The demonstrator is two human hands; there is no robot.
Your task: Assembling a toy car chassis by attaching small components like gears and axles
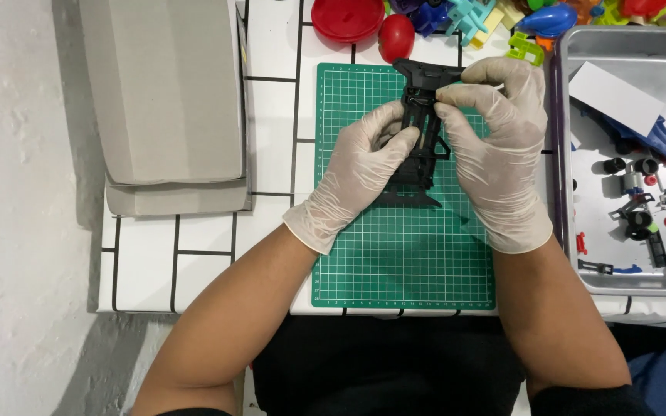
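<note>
White tiled table (194,246), black grout lines; the green cutting mat (402,262) lies at its near middle and serves as the reference here. Left of the mat, well apart: a grey cardboard box (167,92), lid on, sitting slightly askew on its base. Right of the mat, just beside its edge: a metal tray (630,46) holding a white card, a blue plastic part, small black wheels, batteries and other tiny bits, too small to sort out further. Beyond the mat's far edge: a red bowl (347,17), a red egg-shaped ball (396,36), and a heap of bright plastic toys (502,15). Over the far half of the mat, lifted off it or barely touching (cannot tell which), a black toy car frame (419,127), long axis running away from the person. Both hands are gloved. The left hand (360,173) grasps the frame's side from the left, thumb and forefinger closed on the mid-section. The right hand (499,146) closes on the far end, fingertips (450,96) pinching down at the top near the wide black end piece. Judgement on doing this well: the left hand should act as the steady clamp, low on the frame, while the right does the fine pressing; keep the work over the mat so a dropped bit lands on green rather than the tiles; press straight along the frame, not sideways, since thin black struts like these look likely to flex or snap; gloves dull the feel, so go slowly.
</note>
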